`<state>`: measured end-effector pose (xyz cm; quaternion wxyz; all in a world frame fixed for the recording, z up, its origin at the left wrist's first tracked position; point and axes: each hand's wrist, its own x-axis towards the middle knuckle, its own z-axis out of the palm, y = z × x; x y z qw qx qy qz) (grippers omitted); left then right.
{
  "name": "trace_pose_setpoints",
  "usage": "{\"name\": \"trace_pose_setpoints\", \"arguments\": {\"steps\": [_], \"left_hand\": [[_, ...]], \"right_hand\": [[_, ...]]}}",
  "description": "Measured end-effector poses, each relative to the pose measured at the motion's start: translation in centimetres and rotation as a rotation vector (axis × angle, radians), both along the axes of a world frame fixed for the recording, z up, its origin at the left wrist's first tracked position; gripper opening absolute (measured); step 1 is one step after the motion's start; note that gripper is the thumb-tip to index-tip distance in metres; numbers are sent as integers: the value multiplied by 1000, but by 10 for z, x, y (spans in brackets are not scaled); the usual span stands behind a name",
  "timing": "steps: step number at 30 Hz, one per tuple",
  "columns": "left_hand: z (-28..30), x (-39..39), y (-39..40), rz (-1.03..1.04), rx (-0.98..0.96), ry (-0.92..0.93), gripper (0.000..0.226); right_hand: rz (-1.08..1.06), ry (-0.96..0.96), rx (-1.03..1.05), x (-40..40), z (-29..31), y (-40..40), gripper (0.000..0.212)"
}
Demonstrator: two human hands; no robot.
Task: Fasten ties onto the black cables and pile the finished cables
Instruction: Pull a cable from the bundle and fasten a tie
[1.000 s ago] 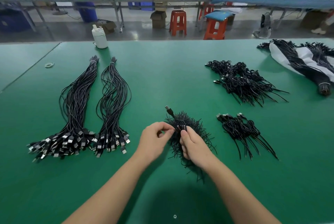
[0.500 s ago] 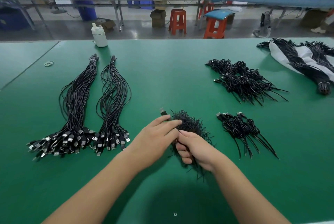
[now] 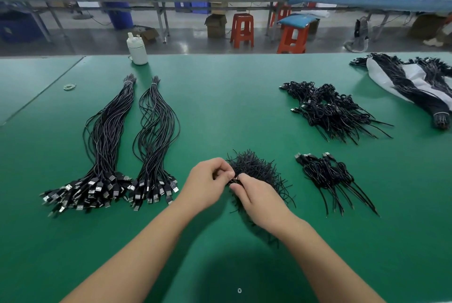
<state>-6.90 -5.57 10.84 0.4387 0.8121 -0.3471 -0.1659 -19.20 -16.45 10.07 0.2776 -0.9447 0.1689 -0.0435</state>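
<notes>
Nearest, two bare forearms reach up from the bottom of the frame over the green, matte desk (image 3: 244,107). Both hands meet at lower centre: the left hand (image 3: 208,184) has its fingers curled, its fingertips pinching a thin black piece at the near edge of the heap of ties (image 3: 256,170), and the right hand (image 3: 259,198) pinches the same spot from the other side; whether the piece is a tie or a cable is too small to tell. Half a second ago the left fingers lay straighter across the right hand and a plug stuck up beside them; now they are bent and no plug shows. The heap is one bristly mound of short, thin black strands.

Right of it lies one small pile of tied cables (image 3: 327,178), looped, tails fanning to lower right. At left lie two long bundles of untied cables (image 3: 107,136), wavy cords banded at the far tips, silver-ended plugs clustered near.

Farther right sits one bigger finished pile (image 3: 332,112). At upper right, two dark bundles rest on a white bag (image 3: 413,72). At upper left lie a pale rubber band (image 3: 69,86) and one white bottle (image 3: 137,49).
</notes>
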Motion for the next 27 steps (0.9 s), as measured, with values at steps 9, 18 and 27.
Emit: {"name": "trace_pose_setpoints", "arguments": {"steps": [9,18,27], "left_hand": [[2,-5,-1,7,159,44,15],[5,-4,6,-15,57,386,11],[5,-3,12,9,55,398,28]], "right_hand": [[76,7,-388,-6,2,3,30],[124,1,-536,-12,1,3,38],[194,-32,-541,-12,1,4,37]]}}
